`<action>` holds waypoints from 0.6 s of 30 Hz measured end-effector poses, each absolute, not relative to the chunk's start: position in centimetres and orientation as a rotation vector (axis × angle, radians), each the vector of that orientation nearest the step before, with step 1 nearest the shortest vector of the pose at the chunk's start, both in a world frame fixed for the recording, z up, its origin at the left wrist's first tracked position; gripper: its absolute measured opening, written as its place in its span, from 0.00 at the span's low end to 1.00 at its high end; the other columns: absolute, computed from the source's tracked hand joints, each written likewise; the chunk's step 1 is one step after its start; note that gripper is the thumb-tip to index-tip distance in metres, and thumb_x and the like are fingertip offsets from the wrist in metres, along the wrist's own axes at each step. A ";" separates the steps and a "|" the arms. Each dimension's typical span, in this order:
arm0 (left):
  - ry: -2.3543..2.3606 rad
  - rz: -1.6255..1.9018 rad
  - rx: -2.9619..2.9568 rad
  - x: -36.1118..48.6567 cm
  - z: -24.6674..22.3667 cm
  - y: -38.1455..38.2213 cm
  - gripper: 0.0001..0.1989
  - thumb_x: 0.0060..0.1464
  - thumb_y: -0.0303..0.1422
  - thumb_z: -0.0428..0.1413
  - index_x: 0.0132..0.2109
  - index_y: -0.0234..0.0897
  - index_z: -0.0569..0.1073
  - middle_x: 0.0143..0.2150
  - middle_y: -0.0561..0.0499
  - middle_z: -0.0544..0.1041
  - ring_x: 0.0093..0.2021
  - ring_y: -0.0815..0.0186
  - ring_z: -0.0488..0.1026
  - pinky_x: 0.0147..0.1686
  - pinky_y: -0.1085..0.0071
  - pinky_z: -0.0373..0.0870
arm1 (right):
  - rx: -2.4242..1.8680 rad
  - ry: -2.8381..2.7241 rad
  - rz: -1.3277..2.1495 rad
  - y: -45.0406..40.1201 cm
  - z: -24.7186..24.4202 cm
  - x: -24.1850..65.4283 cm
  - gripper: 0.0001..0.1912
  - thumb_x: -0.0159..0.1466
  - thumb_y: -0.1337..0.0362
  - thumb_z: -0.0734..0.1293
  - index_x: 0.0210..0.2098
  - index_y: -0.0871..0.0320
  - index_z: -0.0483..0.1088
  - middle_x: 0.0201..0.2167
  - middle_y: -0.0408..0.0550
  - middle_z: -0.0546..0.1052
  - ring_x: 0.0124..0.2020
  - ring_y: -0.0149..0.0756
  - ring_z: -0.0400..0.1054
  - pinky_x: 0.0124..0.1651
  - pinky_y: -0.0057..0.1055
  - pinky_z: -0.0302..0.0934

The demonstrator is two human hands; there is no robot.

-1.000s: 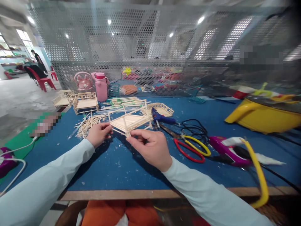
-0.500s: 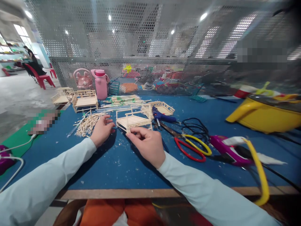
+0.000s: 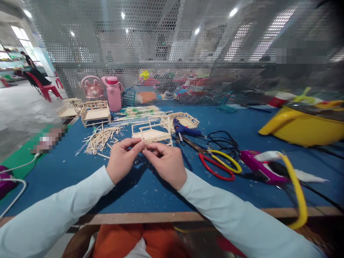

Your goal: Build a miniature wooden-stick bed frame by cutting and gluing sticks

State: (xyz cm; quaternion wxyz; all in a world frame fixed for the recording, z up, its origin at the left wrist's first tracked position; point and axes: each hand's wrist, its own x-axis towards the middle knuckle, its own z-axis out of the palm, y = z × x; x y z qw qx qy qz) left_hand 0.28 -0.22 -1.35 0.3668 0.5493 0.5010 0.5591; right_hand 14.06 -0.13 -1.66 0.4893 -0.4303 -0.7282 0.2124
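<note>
A small model bed made of thin wooden sticks (image 3: 154, 134) stands tilted a little in front of me, its near corner between my hands. My left hand (image 3: 123, 157) is closed, thumb and fingers pinching that corner from the left. From the right, my right hand (image 3: 168, 163) is closed on the same corner, with its fingertips almost touching the left ones. The fingers hide the exact point of contact. Left of the model lies a pile of cut sticks (image 3: 102, 139). A blue glue gun (image 3: 186, 129) and scissors with red and yellow handles (image 3: 217, 166) lie to its right.
Finished-looking stick models (image 3: 95, 111) stand at the back left, near a pink bottle (image 3: 114, 95). A purple power strip (image 3: 260, 168) with cables and a yellow pot (image 3: 303, 125) are on the right. A perforated metal screen (image 3: 172, 50) rises behind the blue table (image 3: 129, 197).
My left hand has moved right, from beside the stick pile to the model's near corner, and its fingers have closed there. My right hand keeps its hold.
</note>
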 end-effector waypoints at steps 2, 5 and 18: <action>1.287 1.458 1.333 0.4 -1.2 -0.4 0.15 0.41 0.38 0.60 0.34 0.32 0.77 0.32 0.47 0.79 0.33 0.64 0.73 0.36 0.70 0.68 | -1.032 -1.765 0.505 -0.2 -1.7 14.0 0.08 0.55 0.63 0.66 0.30 0.59 0.77 0.14 0.39 0.67 0.16 0.23 0.55 0.22 0.21 0.52; 1.292 1.475 1.266 0.5 -1.1 -0.6 0.14 0.39 0.38 0.62 0.32 0.32 0.77 0.29 0.48 0.79 0.29 0.67 0.73 0.34 0.71 0.68 | -1.023 -1.767 0.494 -0.2 -1.7 14.1 0.08 0.55 0.63 0.66 0.30 0.59 0.77 0.14 0.39 0.67 0.16 0.23 0.55 0.22 0.20 0.52; 1.202 1.491 1.187 0.5 -1.2 -0.8 0.13 0.39 0.38 0.62 0.30 0.32 0.75 0.26 0.52 0.76 0.26 0.72 0.68 0.29 0.75 0.66 | -1.021 -1.741 0.448 -0.1 -1.6 14.0 0.07 0.53 0.64 0.68 0.29 0.61 0.76 0.14 0.39 0.69 0.15 0.23 0.57 0.21 0.20 0.53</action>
